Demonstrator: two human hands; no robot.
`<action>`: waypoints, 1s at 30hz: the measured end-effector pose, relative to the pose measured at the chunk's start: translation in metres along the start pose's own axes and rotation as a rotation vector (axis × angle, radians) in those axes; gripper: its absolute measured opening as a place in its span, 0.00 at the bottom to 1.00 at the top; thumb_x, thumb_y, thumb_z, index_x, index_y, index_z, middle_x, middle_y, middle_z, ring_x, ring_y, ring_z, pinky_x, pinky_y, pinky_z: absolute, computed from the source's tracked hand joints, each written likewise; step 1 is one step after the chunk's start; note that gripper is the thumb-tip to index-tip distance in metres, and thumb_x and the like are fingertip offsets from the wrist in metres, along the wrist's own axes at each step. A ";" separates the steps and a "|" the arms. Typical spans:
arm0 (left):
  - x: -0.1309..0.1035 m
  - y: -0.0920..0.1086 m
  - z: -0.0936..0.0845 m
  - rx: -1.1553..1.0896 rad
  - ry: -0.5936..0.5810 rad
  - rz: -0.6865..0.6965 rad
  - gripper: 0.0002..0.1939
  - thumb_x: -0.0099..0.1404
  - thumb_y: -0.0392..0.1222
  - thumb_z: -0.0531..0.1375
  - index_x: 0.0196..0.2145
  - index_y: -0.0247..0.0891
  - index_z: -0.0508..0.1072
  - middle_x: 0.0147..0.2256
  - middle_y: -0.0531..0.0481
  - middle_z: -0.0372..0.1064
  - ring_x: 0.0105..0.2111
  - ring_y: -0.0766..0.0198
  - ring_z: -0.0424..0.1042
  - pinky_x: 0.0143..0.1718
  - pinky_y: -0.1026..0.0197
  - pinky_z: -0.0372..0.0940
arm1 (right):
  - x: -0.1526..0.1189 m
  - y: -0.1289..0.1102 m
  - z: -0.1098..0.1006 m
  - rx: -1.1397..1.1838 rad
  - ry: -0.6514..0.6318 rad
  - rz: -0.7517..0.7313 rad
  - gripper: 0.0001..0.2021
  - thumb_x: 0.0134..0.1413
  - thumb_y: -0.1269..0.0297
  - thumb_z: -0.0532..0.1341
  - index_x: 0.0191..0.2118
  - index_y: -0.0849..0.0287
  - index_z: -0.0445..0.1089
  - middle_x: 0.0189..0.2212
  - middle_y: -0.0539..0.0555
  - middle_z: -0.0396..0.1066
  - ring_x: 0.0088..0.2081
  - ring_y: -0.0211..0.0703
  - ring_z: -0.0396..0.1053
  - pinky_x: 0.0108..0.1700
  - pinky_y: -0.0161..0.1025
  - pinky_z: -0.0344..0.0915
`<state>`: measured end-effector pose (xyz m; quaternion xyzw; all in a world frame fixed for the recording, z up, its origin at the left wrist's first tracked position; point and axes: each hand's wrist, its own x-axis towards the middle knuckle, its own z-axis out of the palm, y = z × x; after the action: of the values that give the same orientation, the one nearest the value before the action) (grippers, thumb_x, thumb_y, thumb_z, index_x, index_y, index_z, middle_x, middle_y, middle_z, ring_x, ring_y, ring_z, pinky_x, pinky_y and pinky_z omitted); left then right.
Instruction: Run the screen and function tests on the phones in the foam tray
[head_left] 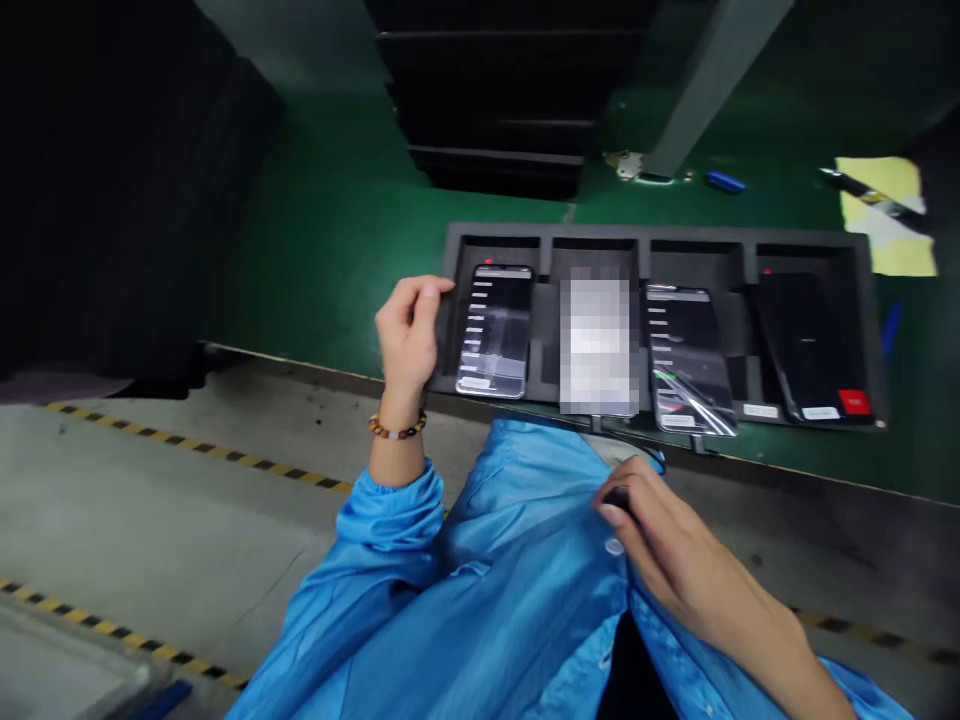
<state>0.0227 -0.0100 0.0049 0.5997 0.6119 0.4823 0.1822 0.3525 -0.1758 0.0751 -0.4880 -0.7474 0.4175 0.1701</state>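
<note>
A dark foam tray (547, 300) with four compartments lies on the green table, a phone in each. My left hand (410, 325), fingers curled in with nothing visible in them, is at the tray's left edge beside the leftmost phone (496, 330). The second phone (599, 345) is blurred out and bright. A third phone (690, 355) shows a dark list screen, and the rightmost phone (814, 345) has a red sticker. In front of my blue jacket, my right hand (652, 525) pinches a small black object (618, 498). Cables reach the two middle phones' lower ends.
Black stacked bins (495, 100) stand behind the tray. A grey metal post (705, 90) rises at the back, near a blue cap (726, 182). At the right, a pen (874, 195) lies on yellow paper (900, 250). Striped tape (202, 444) marks the floor.
</note>
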 end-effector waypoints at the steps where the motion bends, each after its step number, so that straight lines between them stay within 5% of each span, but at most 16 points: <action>1: 0.005 0.001 -0.001 0.033 -0.062 0.049 0.18 0.82 0.53 0.55 0.44 0.44 0.82 0.46 0.47 0.84 0.50 0.56 0.80 0.58 0.52 0.70 | 0.013 -0.006 0.012 -0.044 -0.014 -0.074 0.12 0.80 0.56 0.53 0.42 0.51 0.69 0.37 0.52 0.76 0.36 0.42 0.78 0.39 0.40 0.74; 6: 0.039 -0.001 0.003 0.182 -0.315 0.206 0.27 0.82 0.68 0.53 0.55 0.48 0.82 0.57 0.47 0.81 0.59 0.50 0.74 0.67 0.41 0.61 | 0.063 -0.018 0.053 -0.371 0.013 -0.259 0.18 0.83 0.55 0.50 0.38 0.53 0.67 0.28 0.49 0.75 0.25 0.40 0.72 0.30 0.42 0.56; 15: 0.062 -0.019 -0.015 0.163 -0.711 0.262 0.46 0.66 0.83 0.61 0.69 0.51 0.74 0.76 0.41 0.60 0.74 0.33 0.58 0.77 0.30 0.51 | 0.093 -0.026 0.062 -0.496 -0.004 -0.225 0.22 0.84 0.50 0.47 0.38 0.53 0.67 0.28 0.50 0.77 0.24 0.43 0.73 0.28 0.43 0.45; 22: 0.064 -0.021 -0.026 0.130 -0.811 0.272 0.55 0.60 0.84 0.66 0.75 0.53 0.66 0.80 0.40 0.52 0.78 0.28 0.53 0.77 0.25 0.49 | 0.095 -0.022 0.065 -0.519 0.012 -0.169 0.22 0.84 0.50 0.46 0.39 0.54 0.67 0.31 0.52 0.79 0.30 0.45 0.79 0.30 0.44 0.48; 30: 0.056 -0.019 -0.029 0.104 -0.850 0.303 0.67 0.54 0.84 0.70 0.80 0.51 0.56 0.82 0.35 0.46 0.81 0.27 0.45 0.79 0.25 0.45 | 0.105 -0.025 0.059 -0.543 -0.010 -0.164 0.25 0.84 0.48 0.45 0.36 0.54 0.67 0.28 0.51 0.77 0.24 0.42 0.73 0.27 0.44 0.43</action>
<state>-0.0230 0.0337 0.0234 0.8357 0.4114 0.1834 0.3142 0.2497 -0.1160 0.0441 -0.4516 -0.8697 0.1891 0.0628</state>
